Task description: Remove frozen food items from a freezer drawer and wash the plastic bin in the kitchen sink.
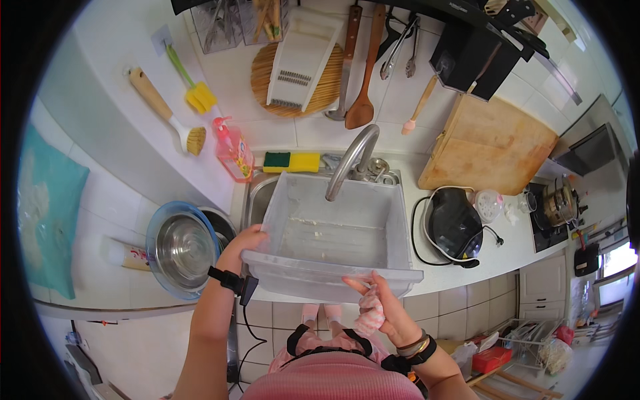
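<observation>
A clear plastic drawer bin (332,240) rests over the kitchen sink (257,192), under the curved metal faucet (352,157). Small pale crumbs lie on its floor. My left hand (247,241) grips the bin's left wall near the front corner; some fingers are hidden behind the plastic. In my right hand (392,310) is a bunched pink-and-white striped cloth (370,312), held in the palm. The index finger and thumb of that hand reach to the bin's front lip.
Left of the sink are a steel basin in a blue bowl (185,252) and a pink soap bottle (233,150). A yellow-green sponge (291,162) lies behind the bin. At right are a black corded appliance (452,225) and a leaning wooden cutting board (487,145).
</observation>
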A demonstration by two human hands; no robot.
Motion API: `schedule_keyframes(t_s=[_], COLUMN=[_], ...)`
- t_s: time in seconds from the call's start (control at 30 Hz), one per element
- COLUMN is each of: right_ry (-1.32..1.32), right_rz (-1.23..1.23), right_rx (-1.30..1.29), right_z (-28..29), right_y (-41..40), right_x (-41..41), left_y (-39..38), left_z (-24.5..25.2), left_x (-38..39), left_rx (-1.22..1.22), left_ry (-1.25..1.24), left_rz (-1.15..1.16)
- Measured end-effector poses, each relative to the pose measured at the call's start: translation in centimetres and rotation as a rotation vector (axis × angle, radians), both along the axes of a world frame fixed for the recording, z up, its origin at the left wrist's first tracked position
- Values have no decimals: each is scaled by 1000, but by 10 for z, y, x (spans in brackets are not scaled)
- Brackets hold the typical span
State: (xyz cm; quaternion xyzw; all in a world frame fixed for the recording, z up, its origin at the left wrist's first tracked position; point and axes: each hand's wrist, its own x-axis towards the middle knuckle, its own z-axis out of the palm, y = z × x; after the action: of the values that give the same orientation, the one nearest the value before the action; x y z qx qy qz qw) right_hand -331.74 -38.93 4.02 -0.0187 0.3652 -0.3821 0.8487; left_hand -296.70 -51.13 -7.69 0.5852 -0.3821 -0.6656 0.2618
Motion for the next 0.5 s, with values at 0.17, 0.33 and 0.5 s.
schedule_keyframes(t_s=[0.17, 0.33, 0.5], right_ry=[-113, -29, -45], right_rz=[-49, -74, -83], right_rx=[63, -12, -19], right_z=[8, 2, -8], right_y=[2, -6, -22], right_x=[1, 1, -6], left_y=[-16, -7, 11], left_z=[-27, -26, 6], left_x=[8, 12, 1], left_rx=[64, 117, 104], left_ry=[38, 393, 420], left_rz=[10, 95, 290])
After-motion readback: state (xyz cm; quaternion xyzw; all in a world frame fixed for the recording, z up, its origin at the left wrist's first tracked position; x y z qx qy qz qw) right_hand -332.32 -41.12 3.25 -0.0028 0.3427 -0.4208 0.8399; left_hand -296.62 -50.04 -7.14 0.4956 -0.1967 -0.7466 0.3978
